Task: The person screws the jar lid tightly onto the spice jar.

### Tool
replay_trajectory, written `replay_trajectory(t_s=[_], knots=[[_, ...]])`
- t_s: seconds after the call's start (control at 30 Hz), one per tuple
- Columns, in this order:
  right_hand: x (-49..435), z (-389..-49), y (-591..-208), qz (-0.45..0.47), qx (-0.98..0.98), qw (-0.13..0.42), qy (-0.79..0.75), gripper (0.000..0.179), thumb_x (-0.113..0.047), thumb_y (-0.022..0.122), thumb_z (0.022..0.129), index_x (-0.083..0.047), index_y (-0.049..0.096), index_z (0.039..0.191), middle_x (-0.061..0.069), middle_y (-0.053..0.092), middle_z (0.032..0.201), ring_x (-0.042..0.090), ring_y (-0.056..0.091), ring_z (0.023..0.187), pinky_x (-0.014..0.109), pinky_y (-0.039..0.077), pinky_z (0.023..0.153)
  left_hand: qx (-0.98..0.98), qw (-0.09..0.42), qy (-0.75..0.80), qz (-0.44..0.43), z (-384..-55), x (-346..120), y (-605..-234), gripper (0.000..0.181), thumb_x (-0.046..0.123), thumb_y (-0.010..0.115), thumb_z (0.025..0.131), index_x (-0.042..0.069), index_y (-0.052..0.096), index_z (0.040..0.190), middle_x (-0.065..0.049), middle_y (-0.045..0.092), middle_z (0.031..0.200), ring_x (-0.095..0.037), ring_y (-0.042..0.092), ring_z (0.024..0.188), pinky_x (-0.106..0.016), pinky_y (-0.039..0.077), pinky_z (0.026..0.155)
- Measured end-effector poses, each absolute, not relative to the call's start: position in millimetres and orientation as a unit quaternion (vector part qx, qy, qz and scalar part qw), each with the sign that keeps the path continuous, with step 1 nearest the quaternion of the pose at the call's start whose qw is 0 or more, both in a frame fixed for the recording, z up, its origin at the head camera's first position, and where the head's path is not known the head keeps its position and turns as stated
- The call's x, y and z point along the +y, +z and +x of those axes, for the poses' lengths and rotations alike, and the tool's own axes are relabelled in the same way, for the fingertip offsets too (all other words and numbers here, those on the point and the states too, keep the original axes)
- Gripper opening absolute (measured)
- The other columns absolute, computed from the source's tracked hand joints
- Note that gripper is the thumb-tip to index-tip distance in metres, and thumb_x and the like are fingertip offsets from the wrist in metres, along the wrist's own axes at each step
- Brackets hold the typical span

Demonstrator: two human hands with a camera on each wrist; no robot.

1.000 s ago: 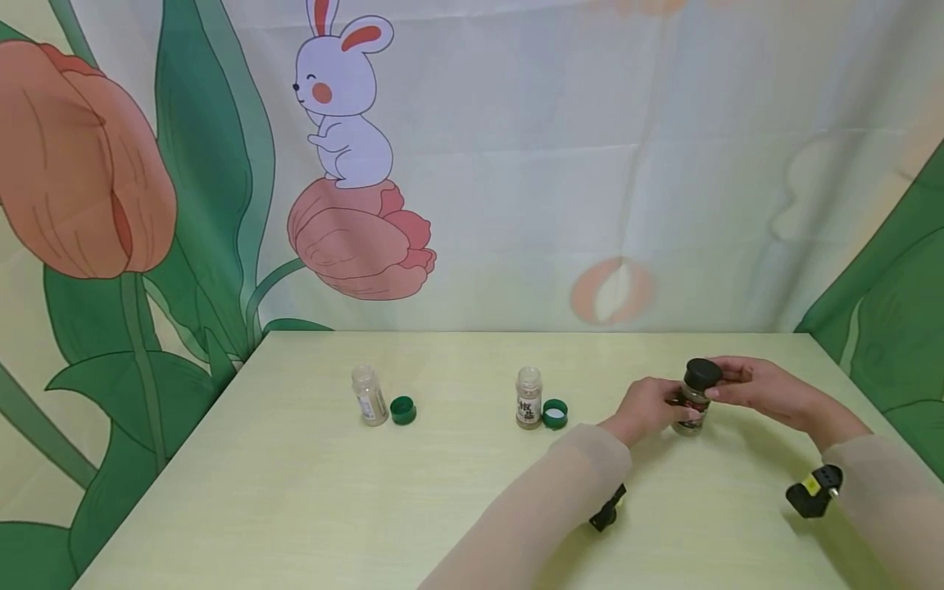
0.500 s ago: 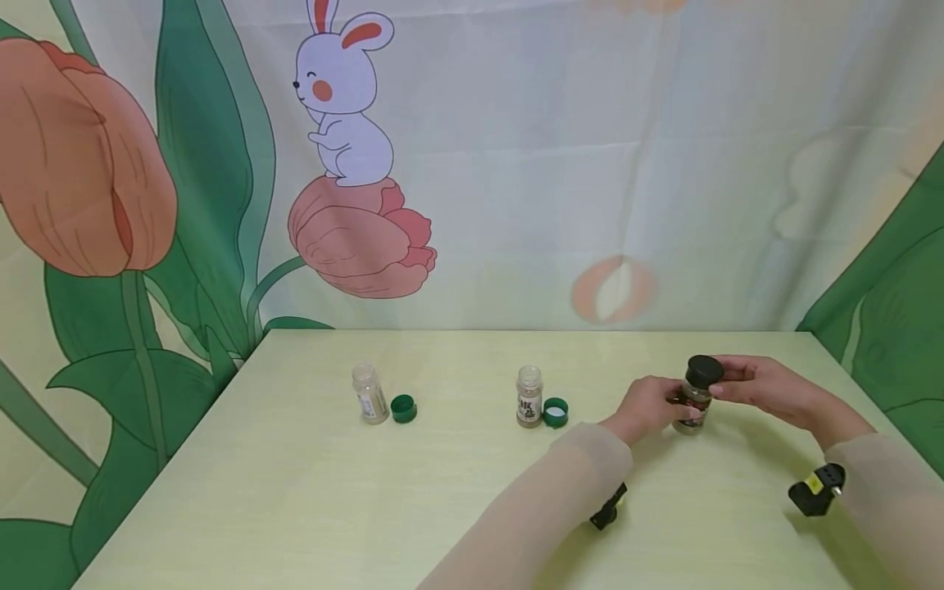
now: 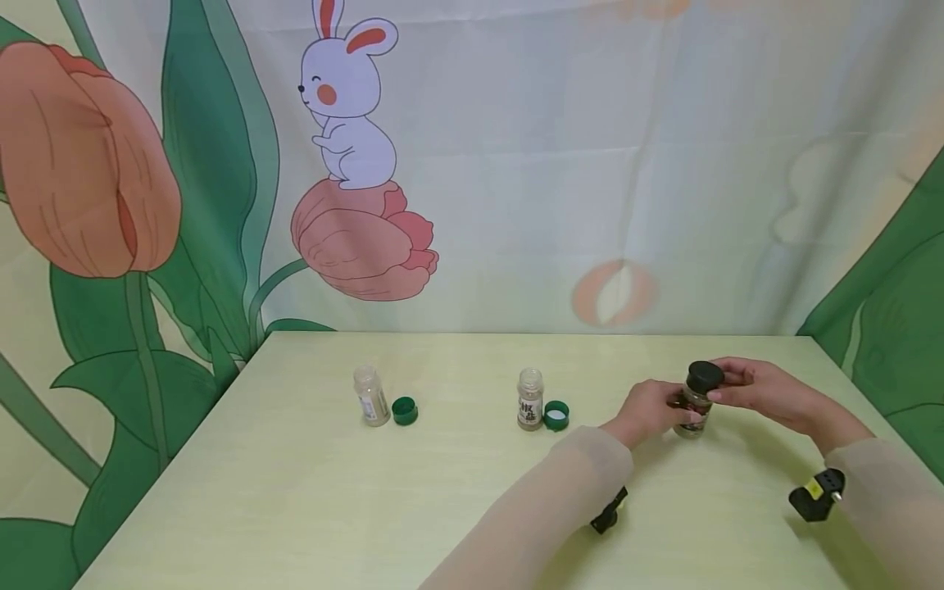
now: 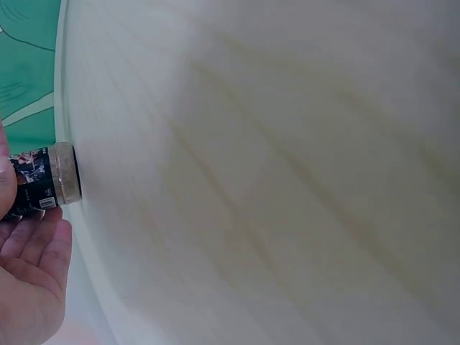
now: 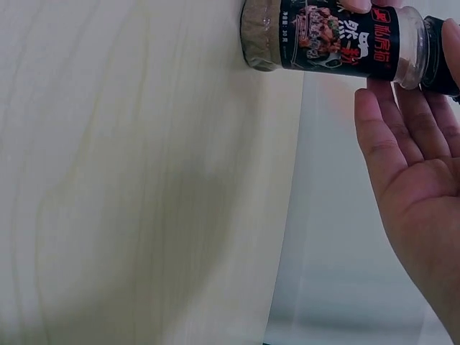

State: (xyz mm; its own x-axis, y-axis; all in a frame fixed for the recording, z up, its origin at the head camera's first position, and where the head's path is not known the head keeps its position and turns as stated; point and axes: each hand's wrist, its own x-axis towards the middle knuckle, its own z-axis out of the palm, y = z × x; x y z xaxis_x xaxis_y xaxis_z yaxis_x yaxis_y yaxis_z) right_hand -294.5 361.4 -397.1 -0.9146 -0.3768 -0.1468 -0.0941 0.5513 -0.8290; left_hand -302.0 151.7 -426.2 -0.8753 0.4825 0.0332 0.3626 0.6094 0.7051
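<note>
A spice jar (image 3: 695,403) with a black label and a black cap (image 3: 705,377) stands upright at the right of the table. My left hand (image 3: 649,410) holds the jar's body from the left, with the thumb across its front. From the right, my right hand (image 3: 770,392) pinches the cap between thumb and fingers. Brown powder shows in the base of the jar (image 5: 260,32) in the right wrist view. The left wrist view catches the label and lower end of the jar (image 4: 43,180), next to the left fingers.
Left of the hands stands an uncapped clear bottle (image 3: 529,401) with a green cap (image 3: 556,415) beside it. Farther left is another uncapped bottle (image 3: 372,400) with its green cap (image 3: 404,410). A printed curtain (image 3: 501,164) hangs behind the pale table (image 3: 369,508).
Both hands keep their hold on the jar and its cap in nearly the same place. The head view has shifted slightly; the bottles stay put.
</note>
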Motion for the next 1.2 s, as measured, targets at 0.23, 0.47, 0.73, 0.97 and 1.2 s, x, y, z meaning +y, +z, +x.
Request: replay_trajectory(t_s=[0.23, 0.47, 0.73, 0.97, 1.2], knots=[[359, -293, -396, -0.135, 0.854, 0.156, -0.478, 0.061, -0.018, 0.066, 0.101, 0.011, 0.035, 0.145, 0.014, 0.063, 0.138, -0.012, 0.060, 0.106, 0.017, 0.051, 0.090, 0.889, 0.086, 0.388, 0.226, -301, 152, -426, 0.022, 0.027, 0.078, 0.092, 0.019, 0.078, 0.113, 0.005, 0.080, 0.109, -0.002, 0.069, 0.098, -0.012, 0.048, 0.080], [359, -293, -395, -0.136, 0.848, 0.154, -0.488, 0.060, -0.016, 0.065, 0.101, 0.011, 0.035, 0.144, -0.009, 0.066, 0.123, -0.009, 0.062, 0.105, 0.017, 0.052, 0.090, 0.889, 0.083, 0.389, 0.228, -301, 152, -425, 0.025, 0.028, 0.077, 0.092, 0.019, 0.077, 0.115, 0.004, 0.080, 0.109, -0.002, 0.070, 0.099, -0.012, 0.049, 0.081], [362, -296, -399, -0.143, 0.844, 0.168, -0.489, 0.065, -0.015, 0.063, 0.101, 0.011, 0.028, 0.150, 0.017, 0.058, 0.142, -0.012, 0.060, 0.108, 0.015, 0.051, 0.091, 0.887, 0.081, 0.392, 0.233, -302, 151, -427, 0.024, 0.027, 0.077, 0.092, 0.019, 0.078, 0.115, 0.004, 0.081, 0.108, -0.001, 0.069, 0.096, -0.011, 0.047, 0.080], [368, -299, -403, -0.150, 0.832, 0.189, -0.500, 0.072, -0.013, 0.060, 0.103, 0.012, 0.018, 0.156, 0.025, 0.047, 0.154, -0.015, 0.057, 0.111, 0.013, 0.050, 0.093, 0.887, 0.083, 0.392, 0.231, -302, 151, -427, 0.025, 0.028, 0.077, 0.092, 0.020, 0.078, 0.116, 0.005, 0.080, 0.109, -0.001, 0.069, 0.100, -0.011, 0.048, 0.084], [372, -299, -402, -0.154, 0.814, 0.204, -0.522, 0.072, -0.012, 0.058, 0.104, 0.017, 0.016, 0.155, -0.017, 0.061, 0.128, -0.013, 0.059, 0.111, 0.011, 0.048, 0.093, 0.892, 0.074, 0.377, 0.240, -302, 151, -427, 0.026, 0.029, 0.078, 0.092, 0.020, 0.078, 0.116, 0.006, 0.080, 0.108, 0.000, 0.069, 0.099, -0.009, 0.046, 0.083]])
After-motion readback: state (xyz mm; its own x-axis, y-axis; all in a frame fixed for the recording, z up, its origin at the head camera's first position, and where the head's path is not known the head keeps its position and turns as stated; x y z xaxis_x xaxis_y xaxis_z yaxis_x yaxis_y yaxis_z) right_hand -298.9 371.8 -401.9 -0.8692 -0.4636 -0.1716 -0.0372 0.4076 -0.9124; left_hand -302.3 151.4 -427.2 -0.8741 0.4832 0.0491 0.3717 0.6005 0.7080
